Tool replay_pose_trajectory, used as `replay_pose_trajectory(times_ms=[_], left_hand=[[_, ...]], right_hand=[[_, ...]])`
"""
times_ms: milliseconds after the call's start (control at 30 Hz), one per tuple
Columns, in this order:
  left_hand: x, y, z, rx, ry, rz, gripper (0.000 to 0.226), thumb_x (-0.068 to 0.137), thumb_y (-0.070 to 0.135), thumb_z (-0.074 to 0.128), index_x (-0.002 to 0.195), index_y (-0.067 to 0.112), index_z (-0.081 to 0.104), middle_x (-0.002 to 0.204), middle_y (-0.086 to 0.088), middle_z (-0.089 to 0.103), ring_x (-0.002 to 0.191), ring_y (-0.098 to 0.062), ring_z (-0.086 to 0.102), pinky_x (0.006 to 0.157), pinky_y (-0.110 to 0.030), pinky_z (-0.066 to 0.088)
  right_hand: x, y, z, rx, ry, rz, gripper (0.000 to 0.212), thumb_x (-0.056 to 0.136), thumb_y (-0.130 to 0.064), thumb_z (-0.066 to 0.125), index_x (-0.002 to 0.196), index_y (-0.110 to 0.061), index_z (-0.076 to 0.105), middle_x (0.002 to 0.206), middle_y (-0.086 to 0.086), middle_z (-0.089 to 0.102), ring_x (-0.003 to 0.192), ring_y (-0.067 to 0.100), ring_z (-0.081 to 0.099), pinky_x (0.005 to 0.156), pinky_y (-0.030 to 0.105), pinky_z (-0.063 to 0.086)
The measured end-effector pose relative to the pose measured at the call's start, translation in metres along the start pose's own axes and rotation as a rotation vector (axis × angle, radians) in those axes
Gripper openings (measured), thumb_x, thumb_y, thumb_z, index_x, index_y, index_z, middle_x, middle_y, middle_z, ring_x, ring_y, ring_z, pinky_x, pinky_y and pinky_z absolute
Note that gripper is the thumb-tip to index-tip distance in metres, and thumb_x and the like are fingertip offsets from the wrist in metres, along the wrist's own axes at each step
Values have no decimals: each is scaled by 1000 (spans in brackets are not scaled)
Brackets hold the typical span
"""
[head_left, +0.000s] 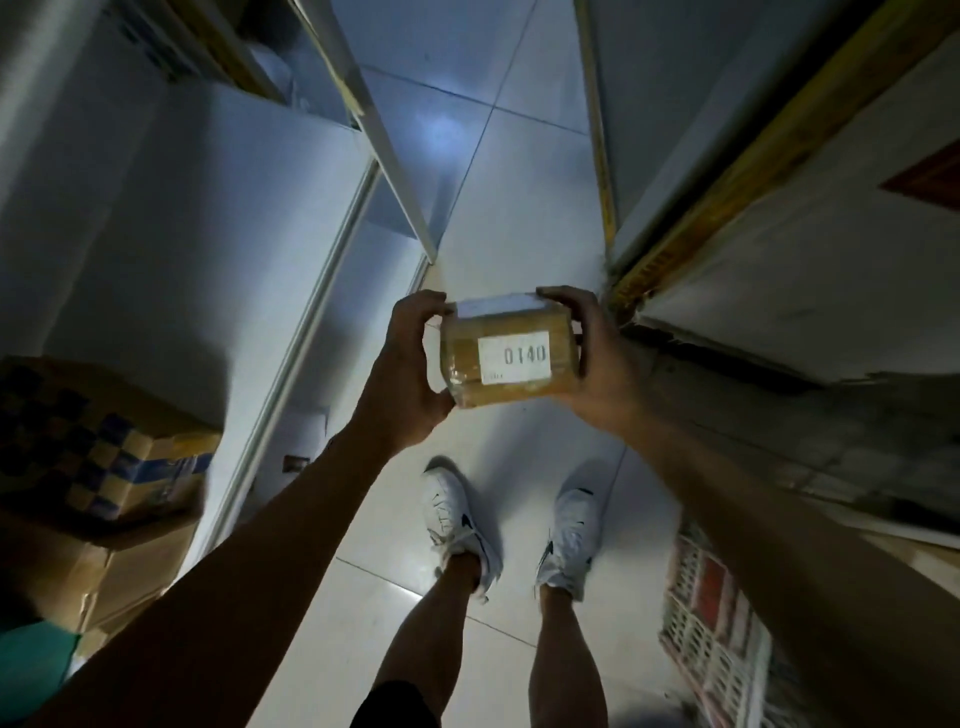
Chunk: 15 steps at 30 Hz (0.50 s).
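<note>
We hold small taped parcel (509, 353) above tiled floor (524, 171), between shelves. Left hand (410, 364) grips its left side, right hand (592, 353) grips right. White label (514, 357) reads 0140.

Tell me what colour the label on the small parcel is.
White, with dark digits, on the brown taped parcel; head view.

The tiled floor (524, 171) is open up the middle of the frame. A white shelf (218, 218) walls the left side, and another shelf (789, 270) walls the right. Cardboard boxes (98, 467) block the lower left, and a crate (719, 618) blocks the lower right.
</note>
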<state>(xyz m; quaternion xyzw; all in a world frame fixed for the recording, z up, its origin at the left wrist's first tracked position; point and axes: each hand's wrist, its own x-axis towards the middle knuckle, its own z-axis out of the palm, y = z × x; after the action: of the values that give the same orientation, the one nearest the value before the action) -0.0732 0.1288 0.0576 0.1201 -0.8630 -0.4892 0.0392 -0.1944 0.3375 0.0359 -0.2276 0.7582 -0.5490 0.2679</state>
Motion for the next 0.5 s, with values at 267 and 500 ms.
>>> replay_pose_trajectory(times_ms=[267,500], left_hand=[[-18,-16,-8,141,92,74,86,73,25,89,140,3,40,152,-9,42,138,-26,50,96,-44,58],[-40,-41,-41,-95,-10,-385,92,58,53,87,134,38,38,128,16,58,116,-13,62,92,-47,58]], right_hand=[[0,-2,18,-401,80,-330,82,71,-22,89,139,-9,45,147,9,49,136,17,46,103,30,49],[14,-3,46,-107,-181,136,73,74,-12,87,137,-16,52,122,-7,66,111,4,63,88,41,59]])
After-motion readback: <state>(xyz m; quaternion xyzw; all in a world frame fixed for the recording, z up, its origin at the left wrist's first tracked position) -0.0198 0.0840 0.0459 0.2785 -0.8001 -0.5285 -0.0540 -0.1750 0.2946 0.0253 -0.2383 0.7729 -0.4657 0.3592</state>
